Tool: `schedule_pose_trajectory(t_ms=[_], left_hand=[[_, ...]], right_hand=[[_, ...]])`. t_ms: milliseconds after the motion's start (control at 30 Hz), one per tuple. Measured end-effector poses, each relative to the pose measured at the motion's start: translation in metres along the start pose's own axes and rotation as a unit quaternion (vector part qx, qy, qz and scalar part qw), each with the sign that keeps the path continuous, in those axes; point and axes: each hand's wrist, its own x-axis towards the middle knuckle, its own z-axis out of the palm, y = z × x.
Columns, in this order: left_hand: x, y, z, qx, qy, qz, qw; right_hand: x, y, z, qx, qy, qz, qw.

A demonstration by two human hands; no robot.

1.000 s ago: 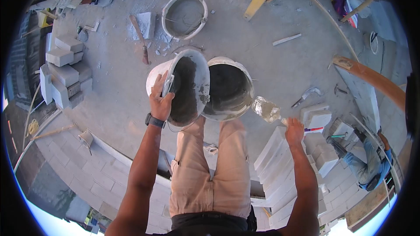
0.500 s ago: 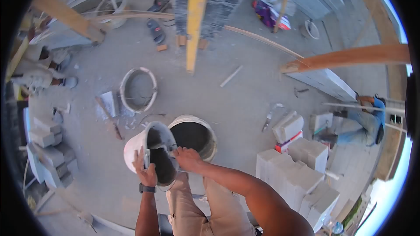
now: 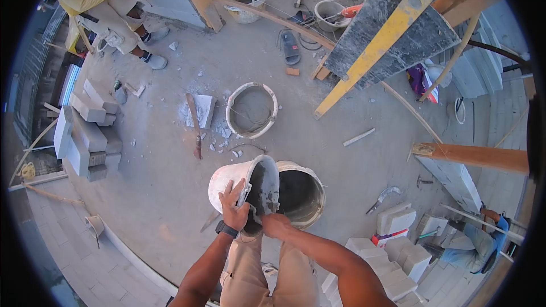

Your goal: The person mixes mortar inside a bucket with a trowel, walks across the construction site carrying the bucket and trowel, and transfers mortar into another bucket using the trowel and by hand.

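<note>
A white bucket [image 3: 224, 179] is tilted in front of my legs, its mouth turned toward a second bucket [image 3: 319, 207] standing on its right. Wet grey mortar coats the inside of the tilted one; the other looks dark within. My left hand [image 3: 234, 209], below a wristwatch, grips the tilted bucket's near side with fingers spread over its outer wall and the thumb at the rim. At the lower part of its mouth my right hand [image 3: 276, 225] is closed, and what its fingers hold is hidden.
A round tub [image 3: 229, 115] of grey mix stands ahead, beside a wooden-handled tool [image 3: 195, 125] and a broken white block [image 3: 206, 111]. Block stacks [image 3: 88, 136] [image 3: 398, 264] flank me. A yellow level [image 3: 375, 48] leans ahead. One person [image 3: 108, 5] stands upper left; another [image 3: 475, 244] is at right.
My view has swung left, so the scene sits further right and more of the person in yellow shows. The held bucket's mouth has turned further toward the other bucket.
</note>
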Motion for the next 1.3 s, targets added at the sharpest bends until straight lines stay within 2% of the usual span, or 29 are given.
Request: schedule_pose_trajectory(t_ms=[100,167,200,267,300,367,400,467,500,567,633,700,833,933,1000,1133,1200,1300], left_hand=[[0.000,-0.003,0.000,-0.008,0.004,-0.009,1.000],[0.004,-0.007,0.002,-0.007,0.010,-0.004,1.000],[-0.003,-0.007,-0.002,-0.004,0.000,-0.009,1.000],[0.002,-0.006,0.000,-0.001,-0.012,-0.008,1.000],[-0.002,-0.016,-0.002,0.008,-0.007,0.010,1.000],[-0.001,-0.020,-0.007,-0.015,-0.020,-0.003,1.000],[-0.003,-0.021,-0.014,-0.019,-0.020,-0.014,1.000],[0.004,-0.027,-0.028,-0.046,-0.007,-0.022,0.999],[0.003,-0.033,-0.032,-0.069,0.008,-0.022,0.997],[0.004,-0.040,-0.039,-0.102,0.017,-0.022,0.994],[0.002,-0.038,-0.040,-0.088,0.018,-0.054,0.995],[0.002,-0.025,-0.036,-0.080,0.013,-0.014,0.997],[-0.003,-0.005,-0.031,-0.040,-0.006,0.005,0.999],[-0.009,0.011,-0.027,-0.033,-0.014,-0.001,0.999],[-0.011,0.016,-0.022,-0.014,-0.027,0.012,0.999],[-0.019,0.028,-0.008,0.054,-0.055,0.055,0.996],[-0.018,0.034,-0.003,0.071,-0.067,0.066,0.993],[-0.017,0.045,0.005,0.105,-0.081,0.068,0.989]], right_hand=[[0.001,0.001,0.017,0.036,0.013,-0.003,0.999],[-0.006,0.003,0.031,0.142,0.044,-0.043,0.988],[-0.014,0.002,0.034,0.147,0.037,-0.042,0.988],[-0.038,0.018,0.019,0.380,-0.003,-0.023,0.925],[-0.060,0.018,0.034,0.498,-0.042,0.000,0.866],[-0.066,0.030,0.056,0.459,0.025,0.018,0.888],[-0.069,0.040,0.084,0.403,0.158,-0.034,0.901],[-0.098,0.046,0.098,0.317,0.276,-0.020,0.907],[-0.119,0.042,0.079,0.295,0.259,0.039,0.919],[-0.131,0.065,0.099,0.193,0.365,0.053,0.909],[-0.133,0.105,0.119,0.114,0.363,0.106,0.919],[-0.126,0.145,0.132,0.055,0.241,0.226,0.942],[-0.126,0.153,0.115,0.074,0.198,0.263,0.941],[-0.122,0.146,0.110,0.121,0.236,0.232,0.936],[-0.112,0.137,0.101,0.145,0.290,0.144,0.935],[-0.078,0.108,0.058,0.053,0.346,0.034,0.936],[-0.048,0.091,0.037,-0.021,0.374,0.028,0.927],[-0.003,0.075,0.009,-0.055,0.376,0.006,0.925]])
